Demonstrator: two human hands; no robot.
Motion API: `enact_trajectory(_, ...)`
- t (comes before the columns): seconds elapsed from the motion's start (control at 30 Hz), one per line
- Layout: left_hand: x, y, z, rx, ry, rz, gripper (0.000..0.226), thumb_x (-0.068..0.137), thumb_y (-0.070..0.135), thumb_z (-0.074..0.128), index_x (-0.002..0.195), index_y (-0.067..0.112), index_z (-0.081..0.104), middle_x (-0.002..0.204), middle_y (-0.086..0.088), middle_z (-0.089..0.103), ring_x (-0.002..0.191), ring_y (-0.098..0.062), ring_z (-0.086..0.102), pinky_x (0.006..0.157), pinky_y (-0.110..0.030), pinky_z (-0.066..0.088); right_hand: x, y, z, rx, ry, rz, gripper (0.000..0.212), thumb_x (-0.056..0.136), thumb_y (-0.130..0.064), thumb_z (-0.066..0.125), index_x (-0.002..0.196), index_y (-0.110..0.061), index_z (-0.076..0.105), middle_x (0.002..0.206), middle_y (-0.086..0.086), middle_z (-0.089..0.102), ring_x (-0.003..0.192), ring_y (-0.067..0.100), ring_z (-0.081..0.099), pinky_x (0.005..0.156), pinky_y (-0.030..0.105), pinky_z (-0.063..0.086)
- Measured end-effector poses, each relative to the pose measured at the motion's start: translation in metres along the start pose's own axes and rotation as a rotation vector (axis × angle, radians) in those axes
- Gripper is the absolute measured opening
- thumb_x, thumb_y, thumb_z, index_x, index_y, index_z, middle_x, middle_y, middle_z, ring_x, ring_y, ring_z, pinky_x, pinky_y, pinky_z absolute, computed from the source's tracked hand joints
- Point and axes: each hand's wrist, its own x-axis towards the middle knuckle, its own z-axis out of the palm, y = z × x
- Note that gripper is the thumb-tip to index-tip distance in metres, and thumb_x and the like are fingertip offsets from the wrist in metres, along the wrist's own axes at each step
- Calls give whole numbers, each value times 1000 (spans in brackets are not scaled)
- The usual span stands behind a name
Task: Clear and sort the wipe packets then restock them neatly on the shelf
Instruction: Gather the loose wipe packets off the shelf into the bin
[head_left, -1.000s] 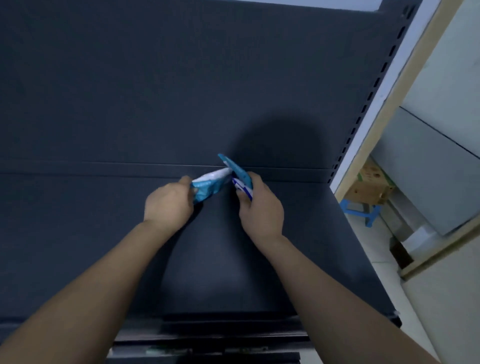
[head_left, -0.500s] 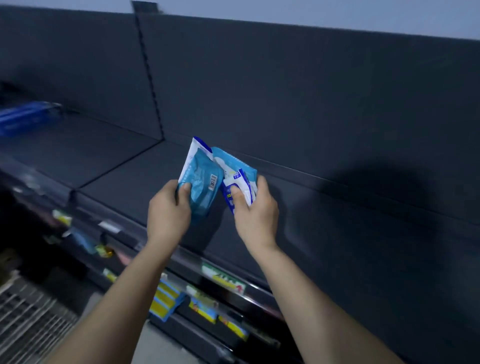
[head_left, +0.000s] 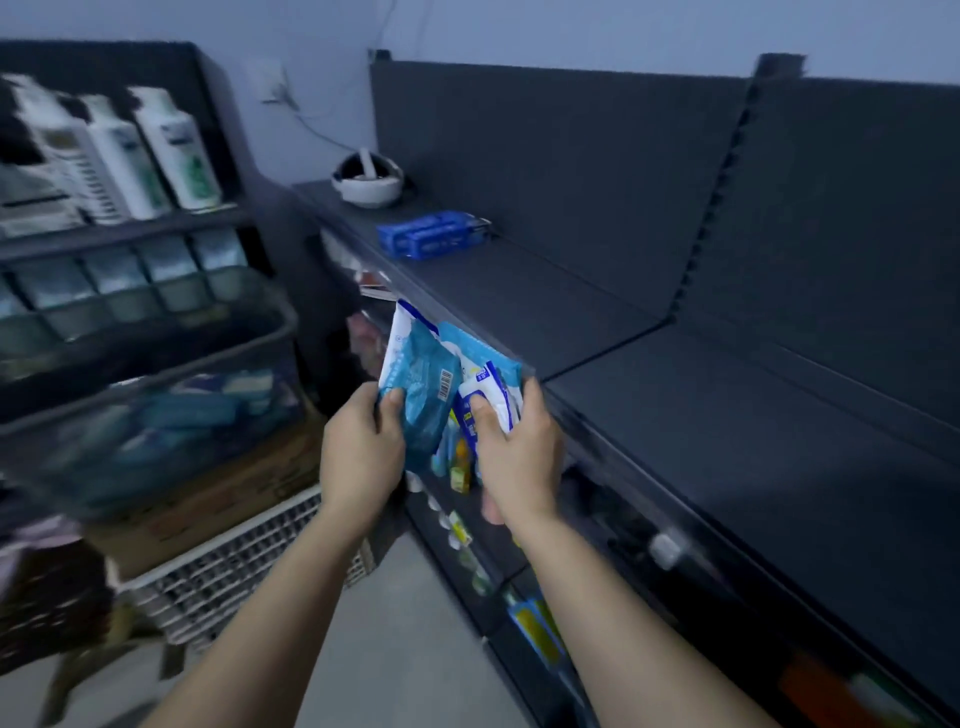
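Note:
My left hand (head_left: 361, 447) grips a teal wipe packet (head_left: 423, 387) with a barcode facing me. Beside it, my right hand (head_left: 517, 441) holds a lighter blue and white wipe packet (head_left: 491, 387), thumb on its front. Both packets are upright, touching each other, in the air just off the front edge of the dark shelf (head_left: 727, 415). A dark blue pack (head_left: 431, 234) lies flat further back on the same shelf level.
A dark plastic basket (head_left: 156, 364) with blue packets stands at the left on a cardboard box and a white crate (head_left: 249, 561). White bottles (head_left: 166, 145) line a left rack. A white headset (head_left: 369, 182) sits at the shelf's far end. Lower shelves hold small goods.
The view has swung left, away from the bare shelf toward the basket. Both hands have carried the two packets off the shelf surface to its front edge, still gripped the same way.

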Motion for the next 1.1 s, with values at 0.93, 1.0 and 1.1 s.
enact_trajectory(0.93, 297, -238, -169, 516, 287, -330, 29, 99, 34, 42, 76, 16, 46, 67, 1, 52, 63, -22, 51, 51, -33, 33, 150, -126, 425, 6, -677, -259, 30, 91, -32, 61, 109, -15, 44, 106, 2, 67, 94, 25, 62, 67, 30, 39)
enact_trajectory(1.0, 311, -258, -179, 629, 217, -370, 29, 99, 36, 41, 79, 16, 49, 70, -1, 55, 67, -26, 53, 52, -33, 34, 156, -125, 450, -41, -746, -274, 32, 91, -32, 61, 109, -14, 42, 108, 4, 66, 95, 27, 62, 65, 29, 36)
enact_trajectory(1.1, 329, -293, -190, 752, 86, -444, 29, 99, 37, 40, 87, 15, 54, 79, -4, 59, 76, -29, 57, 58, -34, 39, 159, -121, 489, -129, -858, -287, 36, 90, -33, 61, 113, -14, 41, 112, 5, 64, 96, 28, 60, 65, 29, 34)
